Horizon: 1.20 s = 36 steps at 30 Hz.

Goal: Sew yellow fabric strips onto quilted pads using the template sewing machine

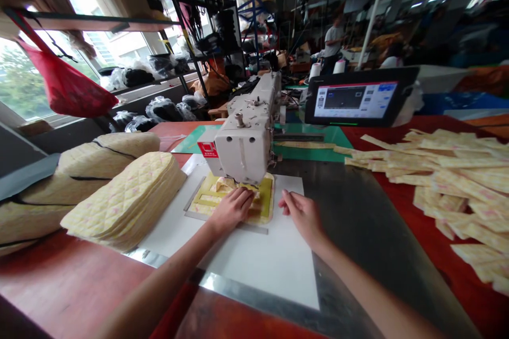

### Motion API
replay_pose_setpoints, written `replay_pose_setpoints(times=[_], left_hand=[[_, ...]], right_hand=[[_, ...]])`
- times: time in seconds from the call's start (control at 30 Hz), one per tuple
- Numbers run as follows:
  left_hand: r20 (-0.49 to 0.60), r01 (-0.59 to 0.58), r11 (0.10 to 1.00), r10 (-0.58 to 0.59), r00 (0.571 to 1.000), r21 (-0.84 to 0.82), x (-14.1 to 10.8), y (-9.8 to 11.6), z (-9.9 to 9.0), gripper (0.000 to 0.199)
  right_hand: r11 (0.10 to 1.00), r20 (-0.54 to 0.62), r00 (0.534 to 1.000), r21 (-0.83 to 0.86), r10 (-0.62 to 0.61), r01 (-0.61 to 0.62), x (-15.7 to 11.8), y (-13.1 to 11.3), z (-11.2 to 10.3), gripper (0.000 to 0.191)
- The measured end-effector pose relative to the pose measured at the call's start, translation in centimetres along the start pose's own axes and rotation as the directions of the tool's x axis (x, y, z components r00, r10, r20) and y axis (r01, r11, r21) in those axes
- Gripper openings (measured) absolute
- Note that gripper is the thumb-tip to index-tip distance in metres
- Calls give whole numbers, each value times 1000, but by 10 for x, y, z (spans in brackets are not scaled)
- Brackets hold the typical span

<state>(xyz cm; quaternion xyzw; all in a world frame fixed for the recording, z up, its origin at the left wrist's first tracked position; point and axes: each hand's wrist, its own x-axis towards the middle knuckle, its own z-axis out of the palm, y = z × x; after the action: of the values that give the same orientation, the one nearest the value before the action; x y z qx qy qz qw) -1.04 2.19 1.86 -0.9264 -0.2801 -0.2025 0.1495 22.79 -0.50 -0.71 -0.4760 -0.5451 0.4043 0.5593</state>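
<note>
The person's left hand [230, 211] lies palm-down on a quilted yellow fabric piece [260, 206], pressing without gripping, while the open right hand [302, 217] rests on a white board [254, 262] just beside that piece's right edge. The piece sits beneath the needle area of an industrial sewing machine [244, 140], its near edge close to the left hand's fingers. Open white surface spreads in front of both hands. A stack of quilted pads [123, 201] overlaps the board's left edge, a steel plate [358, 222] leaves bare room to the right, and loose quilted strips [449, 169] cover the red bench [67, 280] beyond it.
</note>
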Motion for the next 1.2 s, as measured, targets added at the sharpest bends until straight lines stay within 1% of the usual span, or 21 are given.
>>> replay_pose_setpoints(times=[0.13, 0.2, 0.33, 0.43, 0.63, 0.8, 0.9, 0.97, 1.07, 1.13, 1.2], left_hand=[[41, -41, 998, 39, 998, 49, 8, 2, 4, 24], [79, -57, 994, 50, 996, 92, 11, 3, 4, 22], [185, -45, 993, 23, 983, 113, 12, 6, -1, 21], [222, -32, 995, 10, 975, 96, 13, 7, -3, 22], [255, -27, 996, 5, 967, 81, 18, 4, -1, 23], [233, 43, 999, -40, 972, -5, 18, 3, 2, 16], [219, 98, 992, -78, 973, -83, 16, 3, 3, 17], [236, 121, 985, -90, 968, -121, 16, 2, 2, 19], [277, 111, 987, -76, 958, -113, 17, -1, 1, 18], [286, 92, 990, -59, 956, -103, 18, -1, 0, 14], [284, 73, 993, -45, 958, -89, 18, -2, 1, 15]], right_hand=[[1000, 10, 1000, -14, -14, 14, 0, -2, 0, 59], [1000, 12, 1000, -21, -14, 14, 0, -3, 0, 58], [1000, 15, 1000, -16, -6, 6, 0, -2, -1, 56], [1000, 23, 1000, -21, 2, -2, 0, -2, -1, 56], [1000, 28, 1000, -27, 15, -14, -1, -2, -1, 55], [999, 29, 1000, -49, 1, 0, -1, -3, -1, 56], [999, 29, 1000, -47, -1, 3, -1, -3, -1, 57], [999, 32, 999, -42, 2, 0, -1, -1, 0, 57], [999, 36, 999, -45, 6, -4, -1, 1, 0, 57], [999, 37, 999, -52, 4, -2, -1, 1, 0, 57], [998, 38, 999, -58, -3, 6, -1, 1, 0, 57]])
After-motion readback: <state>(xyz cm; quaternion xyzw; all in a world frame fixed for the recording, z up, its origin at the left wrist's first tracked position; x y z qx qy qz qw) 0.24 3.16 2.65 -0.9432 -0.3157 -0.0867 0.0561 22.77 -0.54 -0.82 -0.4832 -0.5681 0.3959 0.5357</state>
